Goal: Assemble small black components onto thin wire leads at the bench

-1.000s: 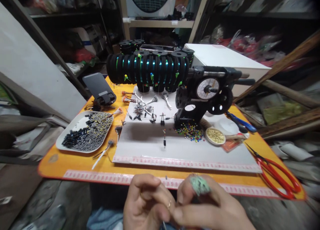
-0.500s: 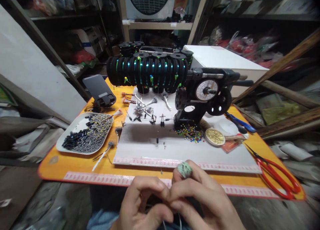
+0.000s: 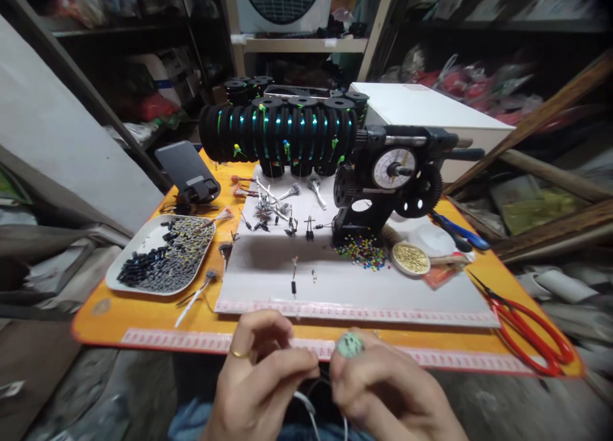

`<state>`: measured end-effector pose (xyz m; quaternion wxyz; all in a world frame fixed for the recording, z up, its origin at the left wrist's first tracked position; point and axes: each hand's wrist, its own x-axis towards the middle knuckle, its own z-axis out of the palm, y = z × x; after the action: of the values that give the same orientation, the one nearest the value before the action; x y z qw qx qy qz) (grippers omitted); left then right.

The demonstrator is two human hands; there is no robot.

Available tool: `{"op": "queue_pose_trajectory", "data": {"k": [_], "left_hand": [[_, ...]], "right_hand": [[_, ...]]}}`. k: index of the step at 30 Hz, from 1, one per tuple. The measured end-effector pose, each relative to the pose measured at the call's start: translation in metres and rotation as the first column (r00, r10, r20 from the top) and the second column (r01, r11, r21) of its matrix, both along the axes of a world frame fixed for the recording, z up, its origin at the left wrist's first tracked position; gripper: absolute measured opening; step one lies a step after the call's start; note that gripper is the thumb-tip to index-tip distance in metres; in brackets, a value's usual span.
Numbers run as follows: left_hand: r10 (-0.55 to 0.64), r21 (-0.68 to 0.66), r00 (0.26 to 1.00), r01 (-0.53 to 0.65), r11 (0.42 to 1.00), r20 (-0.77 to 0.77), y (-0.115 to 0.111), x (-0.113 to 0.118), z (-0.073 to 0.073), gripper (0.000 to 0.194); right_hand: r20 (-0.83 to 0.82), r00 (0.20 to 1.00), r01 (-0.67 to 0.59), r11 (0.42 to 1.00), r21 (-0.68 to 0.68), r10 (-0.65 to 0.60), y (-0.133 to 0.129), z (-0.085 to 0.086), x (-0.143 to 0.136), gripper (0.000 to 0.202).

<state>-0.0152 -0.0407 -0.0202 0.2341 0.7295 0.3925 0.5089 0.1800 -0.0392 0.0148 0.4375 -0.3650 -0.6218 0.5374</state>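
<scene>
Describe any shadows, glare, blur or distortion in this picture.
Head view: a soft shadow lies on the white board below the black roller, which shows blue-green glints; side shelves look dim and stretched toward the frame's edges; the top right corner darkens; detail at the hands is indistinct.

1 white flat-topped box (image 3: pixel 426 103), at back right | 1 white appliance with round dark grille (image 3: pixel 282 6), farther behind | brown wooden poles (image 3: pixel 541 117), slanting at right
</scene>
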Motion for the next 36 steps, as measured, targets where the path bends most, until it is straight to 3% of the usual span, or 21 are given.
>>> {"op": "queue_pose_trajectory", "data": {"k": [3,6,10,12,14,18,22,26,30,33,36], "left_hand": [[-0.027,-0.075,0.997,0.032,0.997,0.076,0.000,0.006,0.006,0.022],[0.008,-0.189,0.951,0.053,0.981,0.308,-0.002,0.017,0.008,0.017],[0.233,-0.435,0.763,0.070,0.898,0.603,-0.010,0.034,0.007,0.012],[0.332,-0.515,0.670,0.088,0.853,0.664,-0.014,0.040,0.008,0.017],[0.375,-0.540,0.625,0.090,0.837,0.685,-0.016,0.043,0.010,0.022],[0.357,-0.514,0.644,0.066,0.855,0.677,-0.015,0.044,0.013,0.023],[0.230,-0.419,0.727,0.086,0.904,0.647,-0.013,0.036,0.006,0.024],[-0.005,-0.269,0.854,0.170,0.948,0.520,-0.007,0.018,-0.001,0.037],[-0.285,-0.122,0.950,0.301,0.946,0.130,0.009,-0.003,0.013,0.040],[-0.444,-0.030,0.866,0.450,0.893,-0.228,0.023,-0.008,0.035,0.028],[-0.425,0.097,0.783,0.518,0.850,-0.455,0.032,-0.004,0.052,0.022]], "right_hand": [[-0.048,0.991,0.111,0.965,-0.236,-0.126,-0.001,-0.001,-0.007,0.005],[-0.128,0.965,0.155,0.890,-0.428,-0.229,-0.002,0.002,-0.015,0.022],[-0.151,0.966,0.102,0.851,-0.515,-0.208,-0.003,0.005,-0.018,0.036],[-0.157,0.970,0.078,0.844,-0.530,-0.188,-0.002,0.006,-0.017,0.039],[-0.156,0.972,0.064,0.843,-0.534,-0.173,-0.001,0.005,-0.015,0.040],[-0.146,0.984,0.012,0.855,-0.519,-0.103,0.001,0.003,-0.012,0.039],[-0.126,0.988,0.013,0.845,-0.535,-0.095,0.003,0.003,-0.010,0.038],[-0.127,0.991,-0.030,0.847,-0.531,-0.045,0.005,0.004,-0.008,0.038],[-0.100,0.995,-0.076,0.828,-0.556,0.025,0.011,0.003,-0.006,0.041],[-0.055,0.990,-0.135,0.815,-0.564,0.126,0.019,0.002,-0.002,0.037],[-0.059,0.981,-0.187,0.824,-0.535,0.184,0.028,0.001,0.002,0.034]]}}
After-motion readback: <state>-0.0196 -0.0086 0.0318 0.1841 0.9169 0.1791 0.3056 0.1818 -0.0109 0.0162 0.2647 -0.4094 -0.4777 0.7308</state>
